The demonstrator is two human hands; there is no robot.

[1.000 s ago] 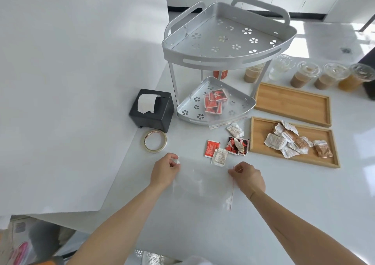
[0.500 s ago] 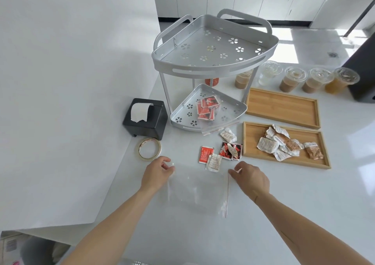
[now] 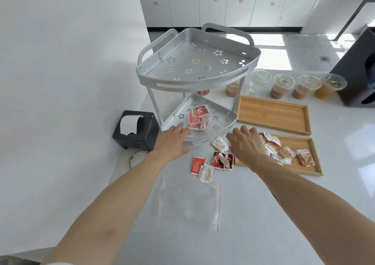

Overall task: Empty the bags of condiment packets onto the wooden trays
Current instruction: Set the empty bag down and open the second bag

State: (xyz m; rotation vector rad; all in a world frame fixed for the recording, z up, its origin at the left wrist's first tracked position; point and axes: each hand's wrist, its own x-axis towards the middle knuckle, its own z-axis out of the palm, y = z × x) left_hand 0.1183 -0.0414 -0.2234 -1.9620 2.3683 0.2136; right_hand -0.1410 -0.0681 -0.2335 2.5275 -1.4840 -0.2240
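An empty clear zip bag (image 3: 188,201) with a red seal line lies flat on the white counter in front of me. A second clear bag of red packets (image 3: 197,117) rests on the lower shelf of the grey corner rack (image 3: 227,120). My left hand (image 3: 172,141) reaches to the shelf's front left edge, fingers spread, holding nothing. My right hand (image 3: 245,143) hovers open at the shelf's front right. The near wooden tray (image 3: 304,166) holds several white and brown packets. The far wooden tray (image 3: 272,114) is bare. Loose packets (image 3: 211,163) lie on the counter.
A black napkin holder (image 3: 136,130) and a tape roll (image 3: 136,157) sit left of the rack. Several lidded drink cups (image 3: 284,86) line the back, beside a black box (image 3: 359,69) at the far right. A white wall bounds the left side.
Both hands let go of the empty bag, which now lies flat, and moved forward to the rack's lower shelf. The camera tilted up.
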